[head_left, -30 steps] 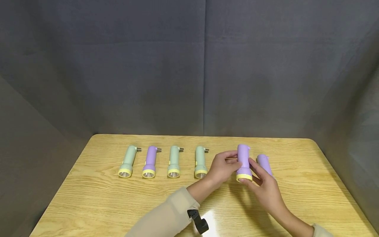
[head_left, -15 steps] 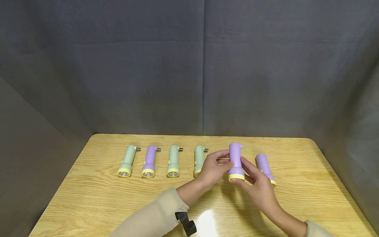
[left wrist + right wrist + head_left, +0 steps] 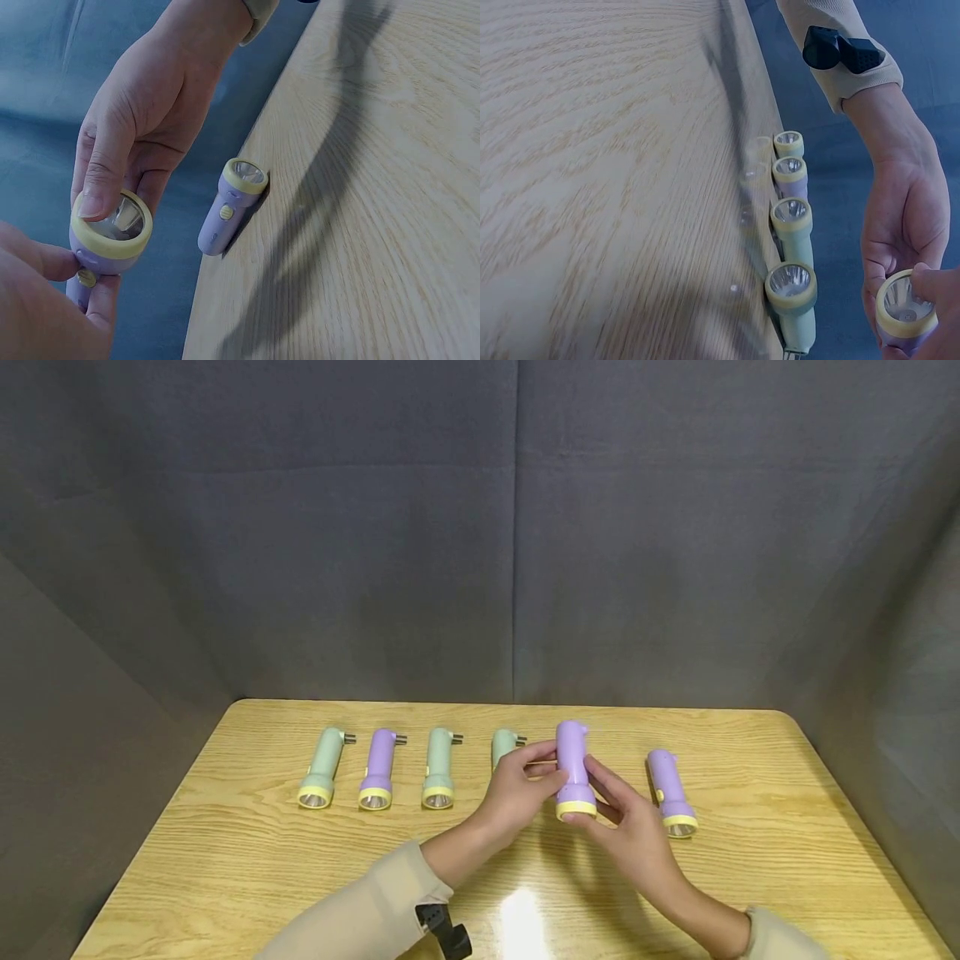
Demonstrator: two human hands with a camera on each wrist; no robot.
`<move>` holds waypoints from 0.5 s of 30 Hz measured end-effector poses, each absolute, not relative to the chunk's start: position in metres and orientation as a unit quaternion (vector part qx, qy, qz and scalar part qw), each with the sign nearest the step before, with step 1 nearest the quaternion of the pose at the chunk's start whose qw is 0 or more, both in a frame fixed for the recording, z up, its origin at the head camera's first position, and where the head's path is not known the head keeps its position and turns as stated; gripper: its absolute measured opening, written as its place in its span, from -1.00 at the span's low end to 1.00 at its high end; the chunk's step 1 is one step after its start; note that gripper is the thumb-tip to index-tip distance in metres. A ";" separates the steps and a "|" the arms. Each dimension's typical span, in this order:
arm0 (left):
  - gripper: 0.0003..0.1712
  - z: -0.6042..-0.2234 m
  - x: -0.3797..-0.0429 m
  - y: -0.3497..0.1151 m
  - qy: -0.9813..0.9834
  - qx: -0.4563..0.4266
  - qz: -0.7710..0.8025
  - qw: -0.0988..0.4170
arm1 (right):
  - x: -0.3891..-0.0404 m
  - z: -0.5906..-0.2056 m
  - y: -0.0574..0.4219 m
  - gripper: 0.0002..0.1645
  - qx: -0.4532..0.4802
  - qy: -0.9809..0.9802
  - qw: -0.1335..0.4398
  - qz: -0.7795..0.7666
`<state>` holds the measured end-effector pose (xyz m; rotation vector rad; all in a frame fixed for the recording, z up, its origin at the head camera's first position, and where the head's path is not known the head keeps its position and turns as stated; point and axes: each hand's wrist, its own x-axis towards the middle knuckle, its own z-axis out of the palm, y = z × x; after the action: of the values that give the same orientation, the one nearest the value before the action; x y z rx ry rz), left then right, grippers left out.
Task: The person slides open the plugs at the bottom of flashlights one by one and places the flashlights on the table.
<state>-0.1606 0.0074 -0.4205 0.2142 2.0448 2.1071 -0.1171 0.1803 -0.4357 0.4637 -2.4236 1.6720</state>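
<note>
Both hands hold one purple flashlight with a yellow rim, raised above the wooden table. My left hand pinches its body from the left, thumb in front, close to the yellow switch in the left wrist view. On the other side, my right hand grips the head, its thumb lying over the yellow rim at the lens. Partly covered by my left hand, a green flashlight lies on the table. Another purple flashlight lies to the right of my right hand.
Further left on the wooden table, a green flashlight, a purple flashlight and another green flashlight lie in a row, lenses toward me and plug prongs out at their far ends. A dark curtain stands behind the table.
Both hands have moved left together with the held purple flashlight. The purple flashlight on the right has come into full view, while the nearest green one is now partly covered.
</note>
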 end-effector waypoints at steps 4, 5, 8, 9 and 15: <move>-0.50 -0.422 -0.160 0.000 0.688 0.067 0.716 0.098 | -0.117 -0.437 0.173 -0.11 0.155 -0.808 0.074 0.564; -0.50 -0.422 -0.160 -0.002 0.687 0.068 0.717 0.097 | -0.117 -0.437 0.171 -0.11 0.155 -0.806 0.072 0.566; -0.50 -0.424 -0.161 -0.008 0.684 0.068 0.720 0.097 | -0.118 -0.439 0.166 -0.10 0.155 -0.800 0.065 0.577; -0.50 -0.424 -0.161 -0.010 0.685 0.068 0.719 0.098 | -0.118 -0.439 0.165 -0.11 0.156 -0.798 0.065 0.579; -0.47 -0.425 -0.158 -0.021 0.695 0.059 0.710 0.094 | -0.120 -0.442 0.156 -0.10 0.167 -0.790 0.058 0.587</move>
<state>-0.1576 -0.0214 -0.4249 0.1762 2.0612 2.1072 -0.1200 0.1556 -0.4419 0.5075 -2.3943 1.7803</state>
